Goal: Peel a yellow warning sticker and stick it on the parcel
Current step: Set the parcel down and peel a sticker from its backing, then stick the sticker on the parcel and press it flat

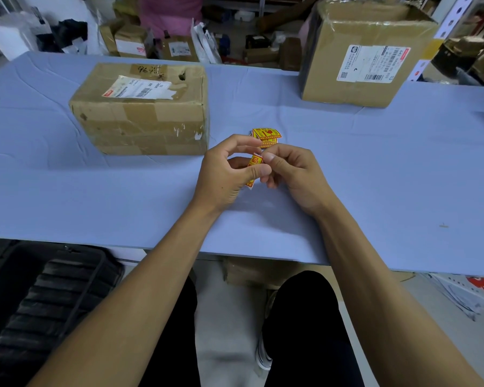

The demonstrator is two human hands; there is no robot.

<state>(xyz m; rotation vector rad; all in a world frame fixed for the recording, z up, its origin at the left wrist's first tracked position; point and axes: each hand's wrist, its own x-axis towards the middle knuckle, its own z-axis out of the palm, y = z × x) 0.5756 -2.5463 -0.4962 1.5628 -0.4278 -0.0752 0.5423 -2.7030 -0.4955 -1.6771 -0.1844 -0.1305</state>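
- Left hand (pixel 229 174) and right hand (pixel 294 177) raised together over the middle of the tabletop (pixel 375 169), fingers (pixel 263 170) of both pinched on one yellow warning sticker (pixel 255 160).
- More stickers (pixel 266 135) lying just behind the hands.
- Parcel (pixel 143 110) toward the far left edge.
- Second box (pixel 363 54) at the far right edge.

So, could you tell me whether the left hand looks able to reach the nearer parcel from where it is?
Probably yes: the left hand is beside the parcel, with bare table between them, though it is pinching the sticker.
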